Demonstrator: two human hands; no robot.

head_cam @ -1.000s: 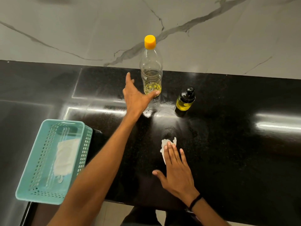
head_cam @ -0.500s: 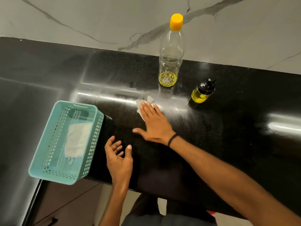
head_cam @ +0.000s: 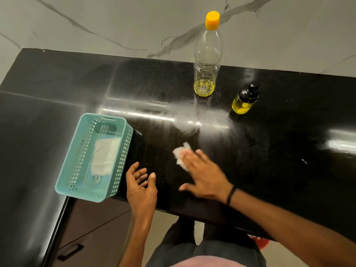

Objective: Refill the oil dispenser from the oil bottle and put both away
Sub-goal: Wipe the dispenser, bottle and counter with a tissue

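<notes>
Black polished stone countertop (head_cam: 289, 151) is running under a grey-veined marble wall (head_cam: 115, 22); overhead light is glaring off it in streaks.

Nearest: left hand (head_cam: 141, 186) is hovering at the counter's front edge, palm turned up, fingers loosely curled and spread, gripping nothing. Just to the left of those fingers a teal slotted basket (head_cam: 125, 151) is sitting with its near end overhanging the counter edge; a white cloth (head_cam: 105, 157) is lying flat inside it.

Right hand (head_cam: 204, 176), a dark band (head_cam: 230, 194) on its wrist, is lying palm-down on the stone, thumb splayed out to the side, fingers straight and close together. It is slightly blurred. The fingertips are pressing on a crumpled white tissue (head_cam: 180, 154), which is poking out ahead and to the left of them.

Beyond the right fingertips, a pale smeared patch (head_cam: 192, 120) is shining on the stone.

Farther out, well apart from both hands: the oil dispenser (head_cam: 243, 100), black top on, yellow oil inside, is standing ahead and right of the right fingers. The oil bottle (head_cam: 207, 60), clear, is standing upright beside the dispenser, nearly straight ahead of the right fingers by the wall, capped in yellow (head_cam: 212, 19), with only a little oil showing at its bottom.
</notes>
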